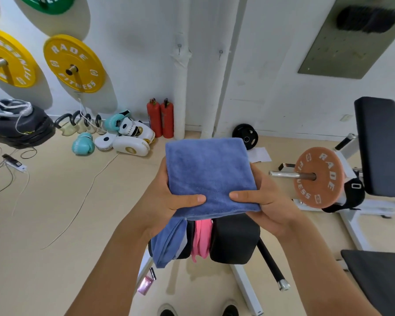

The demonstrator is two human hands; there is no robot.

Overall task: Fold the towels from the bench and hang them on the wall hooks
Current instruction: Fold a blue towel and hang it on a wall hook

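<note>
Both hands, left hand (169, 199) and right hand (262, 201), pinch the folded blue towel (209, 174) flat; the wall hooks (179, 47) lie straight beyond its far edge.

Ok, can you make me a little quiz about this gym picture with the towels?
1. True or false: both hands hold the folded blue towel.
2. What colour is the towel draped over the bench beside the second blue towel? A) green B) pink C) white
3. Fill in: two red ____ stand against the wall.

Key:
1. True: the left hand and right hand each pinch it, thumbs on top.
2. B
3. fire extinguishers
</note>
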